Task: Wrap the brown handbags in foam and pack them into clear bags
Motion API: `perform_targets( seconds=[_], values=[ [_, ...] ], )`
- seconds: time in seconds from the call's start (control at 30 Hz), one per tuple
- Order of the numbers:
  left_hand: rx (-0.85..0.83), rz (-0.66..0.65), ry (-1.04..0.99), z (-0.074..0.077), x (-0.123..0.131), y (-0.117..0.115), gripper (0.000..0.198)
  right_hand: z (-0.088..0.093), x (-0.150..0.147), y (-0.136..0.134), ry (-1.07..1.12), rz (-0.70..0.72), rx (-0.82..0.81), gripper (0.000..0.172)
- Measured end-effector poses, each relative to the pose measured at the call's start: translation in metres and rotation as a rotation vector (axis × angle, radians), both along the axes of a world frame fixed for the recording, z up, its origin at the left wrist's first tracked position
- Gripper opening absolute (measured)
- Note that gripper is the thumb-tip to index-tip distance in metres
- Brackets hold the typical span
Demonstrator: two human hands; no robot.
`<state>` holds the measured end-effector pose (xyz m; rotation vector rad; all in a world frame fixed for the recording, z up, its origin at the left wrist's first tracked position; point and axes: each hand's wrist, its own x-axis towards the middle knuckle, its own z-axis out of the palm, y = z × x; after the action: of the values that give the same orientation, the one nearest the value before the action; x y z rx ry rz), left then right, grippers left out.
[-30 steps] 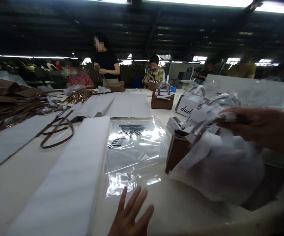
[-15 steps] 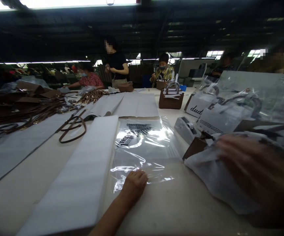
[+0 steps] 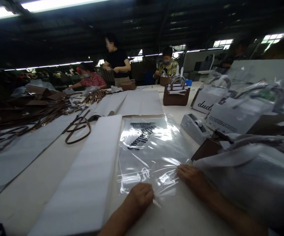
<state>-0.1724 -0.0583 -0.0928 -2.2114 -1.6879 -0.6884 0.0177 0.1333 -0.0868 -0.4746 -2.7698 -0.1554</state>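
Clear plastic bags (image 3: 154,154) with black lettering lie flat in a stack on the table before me. My left hand (image 3: 140,196) is closed at the near edge of the top bag, and the film puckers beside its fingers. At the bag's right edge my right hand (image 3: 191,175) has its fingers bent together on the film, which wrinkles between the two hands. Just right of that hand sits a brown handbag (image 3: 206,149) partly covered in a whitish translucent wrap (image 3: 250,164).
White foam sheets (image 3: 88,170) lie left of the bags. A tape dispenser (image 3: 194,126) and wrapped handbags (image 3: 240,111) stand to the right. Brown straps (image 3: 79,131) lie at left; a brown handbag (image 3: 176,95) stands farther back. Several people work across the table.
My right hand has moved left from the wrapped handbag to the plastic bag's right edge. My left hand stays at the near edge, where the film is now more wrinkled.
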Motion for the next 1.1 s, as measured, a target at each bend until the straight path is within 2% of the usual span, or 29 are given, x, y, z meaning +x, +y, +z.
perform_targets(
  seconds=[0.1,0.2,0.3,0.37,0.4,0.43,0.5,0.57,0.6,0.7,0.77,0.83,0.93,1.0,1.1],
  values=[
    [-0.018,0.070,0.013,0.018,-0.030,0.028,0.020,0.000,-0.005,-0.002,0.044,-0.060,-0.036,0.022],
    [-0.053,0.097,0.014,0.054,-0.043,0.038,0.018,-0.002,-0.011,0.005,0.076,-0.095,-0.048,0.016],
    [-0.157,0.017,-0.018,0.091,-0.032,0.016,0.017,-0.001,-0.012,0.017,0.142,-0.043,-0.086,0.017],
    [-0.312,-0.053,-0.099,0.105,-0.024,-0.009,0.013,0.001,-0.010,0.020,0.199,0.023,-0.116,0.018],
    [-0.389,-0.041,-0.139,0.107,-0.023,-0.020,0.023,0.003,-0.008,0.019,0.221,0.051,-0.121,0.019],
    [-0.445,0.023,-0.167,0.105,-0.024,-0.028,0.033,0.005,-0.005,0.016,0.238,0.073,-0.117,0.019],
    [-0.487,0.262,-0.150,0.089,-0.033,-0.031,0.044,0.009,0.002,0.005,0.235,0.091,-0.099,0.021],
    [-0.478,0.496,-0.067,0.063,-0.046,-0.017,0.047,0.010,0.011,-0.008,0.187,0.100,-0.090,0.026],
    [-0.482,0.556,-0.028,0.049,-0.051,-0.004,0.049,0.010,0.016,-0.014,0.168,0.108,-0.079,0.030],
    [-0.488,0.568,-0.009,0.015,-0.067,0.044,0.050,0.005,0.026,-0.024,0.171,0.159,-0.021,0.041],
    [-0.478,0.522,-0.023,0.005,-0.080,0.075,0.049,0.002,0.025,-0.025,0.209,0.190,0.020,0.040],
    [-0.465,0.478,-0.034,0.007,-0.096,0.099,0.049,0.001,0.016,-0.023,0.226,0.179,0.039,0.034],
    [-0.413,0.467,-0.049,0.023,-0.116,0.116,0.045,0.003,-0.009,-0.022,0.199,0.120,0.053,0.027],
    [-0.368,0.458,-0.060,0.038,-0.115,0.112,0.044,0.005,-0.031,-0.024,0.185,0.108,0.064,0.024],
    [-0.352,0.347,-0.066,0.055,-0.086,0.080,0.048,0.014,-0.065,-0.035,0.192,0.116,0.075,0.024]
  ],
)
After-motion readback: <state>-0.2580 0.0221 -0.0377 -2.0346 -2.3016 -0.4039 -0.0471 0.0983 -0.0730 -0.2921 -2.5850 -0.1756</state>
